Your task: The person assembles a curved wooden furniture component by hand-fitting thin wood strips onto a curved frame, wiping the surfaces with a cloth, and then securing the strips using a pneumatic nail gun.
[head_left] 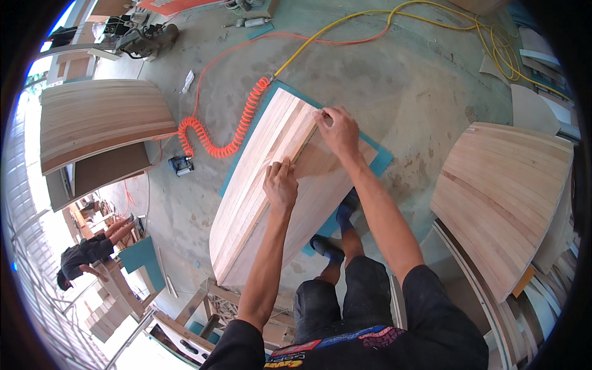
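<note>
A panel of pale wooden planks point(336, 185) with one rounded end lies on a blue-green board point(382, 160) in front of me. Along its length runs a narrow wooden strip point(245, 242), its tan edge facing me. My left hand point(281, 186) is closed at about the middle of this strip, fingertips pinched on its upper edge. Farther off, my right hand point(339, 131) pinches the strip near its far end with thumb and forefinger. The spot between the fingers of each hand is partly hidden.
A coiled orange air hose point(231, 150) curls left of the panel, near a nail gun point(180, 165) on the floor. A yellow hose point(345, 15) crosses the back. Curved wooden panels stand at left point(105, 120) and right point(502, 200). Another person point(92, 251) bends over at far left.
</note>
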### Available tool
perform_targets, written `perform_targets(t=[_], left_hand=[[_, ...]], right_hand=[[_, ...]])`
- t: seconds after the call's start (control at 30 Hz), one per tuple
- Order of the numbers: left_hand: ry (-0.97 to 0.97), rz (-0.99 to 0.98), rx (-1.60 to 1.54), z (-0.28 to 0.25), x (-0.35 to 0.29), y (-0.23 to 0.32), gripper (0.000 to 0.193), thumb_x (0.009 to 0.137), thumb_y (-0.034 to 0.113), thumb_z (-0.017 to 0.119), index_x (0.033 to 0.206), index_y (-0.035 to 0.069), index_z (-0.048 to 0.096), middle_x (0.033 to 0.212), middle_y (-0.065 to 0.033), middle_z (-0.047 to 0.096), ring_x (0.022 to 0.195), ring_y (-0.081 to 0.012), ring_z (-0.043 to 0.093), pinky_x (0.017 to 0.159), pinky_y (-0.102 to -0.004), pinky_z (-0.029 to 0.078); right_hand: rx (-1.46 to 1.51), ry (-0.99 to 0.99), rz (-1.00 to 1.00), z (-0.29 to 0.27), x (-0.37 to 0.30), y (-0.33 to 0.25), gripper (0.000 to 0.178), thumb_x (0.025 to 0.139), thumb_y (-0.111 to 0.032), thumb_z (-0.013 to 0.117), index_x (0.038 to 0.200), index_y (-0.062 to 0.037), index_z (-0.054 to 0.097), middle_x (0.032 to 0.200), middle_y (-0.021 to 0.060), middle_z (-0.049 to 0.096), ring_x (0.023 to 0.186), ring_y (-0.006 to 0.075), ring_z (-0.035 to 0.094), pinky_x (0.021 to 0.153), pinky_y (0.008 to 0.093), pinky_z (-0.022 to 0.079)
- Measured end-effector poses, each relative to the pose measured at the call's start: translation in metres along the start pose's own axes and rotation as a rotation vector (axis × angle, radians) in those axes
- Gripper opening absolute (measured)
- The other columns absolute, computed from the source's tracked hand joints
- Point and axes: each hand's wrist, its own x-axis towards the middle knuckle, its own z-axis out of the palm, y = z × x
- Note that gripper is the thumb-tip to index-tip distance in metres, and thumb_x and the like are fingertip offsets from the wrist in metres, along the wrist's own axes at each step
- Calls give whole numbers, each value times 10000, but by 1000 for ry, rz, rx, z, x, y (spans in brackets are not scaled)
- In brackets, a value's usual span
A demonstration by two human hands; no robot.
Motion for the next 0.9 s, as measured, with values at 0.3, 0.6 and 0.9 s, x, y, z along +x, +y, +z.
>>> perform_targets(t=[0.3,0.6,0.9], left_hand=[[-40,-63,41,-7,2,7,241,822,85,726,1056,32,740,780,-111,642,709,-270,635,657,-391,506],[-93,-40,146,-4,4,13,244,805,43,706,1047,12,712,769,-113,617,714,-286,625,641,-409,496],[-128,-3,128,-6,7,11,252,787,39,707,1035,-1,705,777,-116,626,733,-289,627,649,-408,508]], right_hand=[[43,104,-73,4,-5,1,236,893,-266,696,970,-43,694,937,119,669,887,316,641,791,415,527],[39,95,4,13,-10,2,289,908,-293,703,1039,-36,699,998,90,666,949,279,634,798,391,544],[277,125,24,3,-18,8,556,793,-407,801,1173,-34,643,1064,128,620,1023,314,588,881,417,499]])
